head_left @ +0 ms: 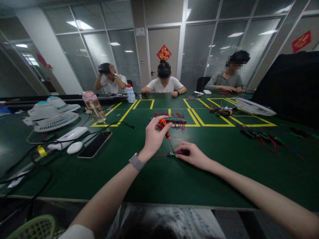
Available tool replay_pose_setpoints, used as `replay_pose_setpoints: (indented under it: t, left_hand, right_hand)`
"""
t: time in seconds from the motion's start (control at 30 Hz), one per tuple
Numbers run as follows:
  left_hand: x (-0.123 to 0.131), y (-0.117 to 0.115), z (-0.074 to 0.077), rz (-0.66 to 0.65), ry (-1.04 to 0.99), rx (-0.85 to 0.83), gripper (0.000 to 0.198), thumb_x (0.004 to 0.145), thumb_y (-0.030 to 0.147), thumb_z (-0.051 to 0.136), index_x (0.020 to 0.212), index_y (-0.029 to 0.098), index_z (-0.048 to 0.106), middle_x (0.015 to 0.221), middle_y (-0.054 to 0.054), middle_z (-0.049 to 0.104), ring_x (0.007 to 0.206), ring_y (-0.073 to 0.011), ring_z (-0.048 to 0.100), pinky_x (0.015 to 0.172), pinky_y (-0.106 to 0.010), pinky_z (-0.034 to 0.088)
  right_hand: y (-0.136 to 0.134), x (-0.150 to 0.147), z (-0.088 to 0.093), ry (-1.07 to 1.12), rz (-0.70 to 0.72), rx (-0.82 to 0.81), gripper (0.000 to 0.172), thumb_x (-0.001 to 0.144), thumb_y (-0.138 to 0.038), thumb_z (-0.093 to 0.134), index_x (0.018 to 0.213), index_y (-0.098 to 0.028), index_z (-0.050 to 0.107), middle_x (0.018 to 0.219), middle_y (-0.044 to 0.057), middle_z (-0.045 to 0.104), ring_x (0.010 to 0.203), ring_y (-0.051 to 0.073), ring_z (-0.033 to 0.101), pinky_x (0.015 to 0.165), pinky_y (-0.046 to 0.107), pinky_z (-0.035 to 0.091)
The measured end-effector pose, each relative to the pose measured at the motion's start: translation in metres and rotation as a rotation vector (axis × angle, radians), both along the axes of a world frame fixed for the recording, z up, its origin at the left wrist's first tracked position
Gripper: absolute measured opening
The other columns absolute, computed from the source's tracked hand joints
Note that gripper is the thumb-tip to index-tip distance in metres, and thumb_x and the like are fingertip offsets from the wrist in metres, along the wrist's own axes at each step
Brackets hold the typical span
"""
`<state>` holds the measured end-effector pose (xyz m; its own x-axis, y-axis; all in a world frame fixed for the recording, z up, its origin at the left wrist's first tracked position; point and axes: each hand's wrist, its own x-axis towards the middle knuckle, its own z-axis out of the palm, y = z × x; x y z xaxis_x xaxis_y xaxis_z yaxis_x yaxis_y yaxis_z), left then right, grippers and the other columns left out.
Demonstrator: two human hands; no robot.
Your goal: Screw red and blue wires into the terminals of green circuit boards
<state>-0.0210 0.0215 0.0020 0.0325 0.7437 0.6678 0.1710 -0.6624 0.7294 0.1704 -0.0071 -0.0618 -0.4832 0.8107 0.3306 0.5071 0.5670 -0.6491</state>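
Note:
My left hand (pixel 155 134) is closed around the orange-and-black handle of a screwdriver (pixel 167 135). Its thin shaft slants down, and the tip meets or nearly meets a small green circuit board (pixel 171 154) on the table. A red wire (pixel 160 155) runs off the board to the left. With pinched fingers, my right hand (pixel 190 154) grips the board's right end, where dark wires show beside the fingertips. Behind my left hand lies a row of similar boards with red and blue wires (pixel 178 121), partly hidden by that hand.
A phone (pixel 95 144), a white mouse (pixel 74 147), black cables (pixel 35 159), a pink-lidded bottle (pixel 94 107) and white fans (pixel 53 116) stand or lie to the left. Wired boards (pixel 264 136), tools (pixel 221 111) and a white keyboard (pixel 255 108) are at right. Three people sit across the green table (pixel 139 186).

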Motion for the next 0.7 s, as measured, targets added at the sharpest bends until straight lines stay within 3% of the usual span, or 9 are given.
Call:
replay_pose_setpoints:
  t: [0.2, 0.33, 0.47, 0.57, 0.67, 0.7]
  left_hand:
    - [0.001, 0.003, -0.002, 0.063, -0.127, -0.07, 0.026, 0.081, 0.03, 0.07, 0.103, 0.017, 0.065, 0.092, -0.004, 0.065, 0.071, -0.012, 0.061, 0.064, -0.023, 0.051]
    - [-0.003, 0.006, 0.003, 0.029, -0.19, -0.078, 0.027, 0.085, 0.029, 0.064, 0.109, 0.017, 0.061, 0.095, -0.003, 0.063, 0.07, -0.0105, 0.062, 0.065, -0.022, 0.052]
    - [-0.005, 0.005, 0.006, -0.038, -0.206, -0.107, 0.031, 0.092, 0.031, 0.053, 0.121, 0.02, 0.054, 0.086, 0.0, 0.059, 0.06, -0.0091, 0.06, 0.055, -0.02, 0.05]
    - [-0.006, -0.001, 0.01, -0.002, -0.066, 0.005, 0.029, 0.095, 0.027, 0.046, 0.122, 0.02, 0.053, 0.089, -0.002, 0.061, 0.061, -0.0086, 0.058, 0.058, -0.02, 0.05]
    - [-0.01, -0.009, 0.015, 0.123, 0.218, 0.19, 0.026, 0.089, 0.019, 0.052, 0.115, 0.019, 0.059, 0.095, -0.003, 0.066, 0.071, -0.0108, 0.06, 0.071, -0.023, 0.049]
    - [-0.011, -0.011, 0.015, 0.093, 0.339, 0.195, 0.024, 0.088, 0.019, 0.054, 0.111, 0.019, 0.061, 0.091, -0.002, 0.067, 0.071, -0.0117, 0.06, 0.072, -0.024, 0.049]
  right_hand:
    - [0.0, 0.0, 0.001, -0.008, 0.001, 0.002, 0.01, 0.081, -0.022, 0.068, 0.088, -0.017, 0.073, 0.085, 0.005, 0.063, 0.075, 0.017, 0.059, 0.068, 0.029, 0.048]
    - [0.0, 0.0, 0.001, -0.005, 0.005, 0.0, 0.011, 0.082, -0.022, 0.067, 0.09, -0.017, 0.073, 0.086, 0.005, 0.064, 0.077, 0.017, 0.06, 0.07, 0.029, 0.048]
    - [0.0, 0.001, 0.0, -0.011, 0.001, 0.004, 0.013, 0.083, -0.023, 0.067, 0.093, -0.017, 0.073, 0.086, 0.006, 0.063, 0.077, 0.018, 0.06, 0.07, 0.03, 0.048]
    - [-0.001, 0.0, 0.001, -0.018, -0.003, 0.018, 0.011, 0.083, -0.023, 0.067, 0.09, -0.017, 0.073, 0.084, 0.005, 0.063, 0.076, 0.017, 0.059, 0.069, 0.03, 0.047]
    - [-0.002, 0.0, 0.002, -0.022, -0.014, 0.03, 0.01, 0.083, -0.022, 0.066, 0.089, -0.017, 0.073, 0.082, 0.004, 0.063, 0.075, 0.017, 0.059, 0.068, 0.029, 0.047]
    - [-0.002, 0.0, 0.003, -0.02, -0.02, 0.034, 0.01, 0.083, -0.022, 0.066, 0.089, -0.017, 0.073, 0.082, 0.004, 0.063, 0.074, 0.017, 0.059, 0.068, 0.028, 0.047]
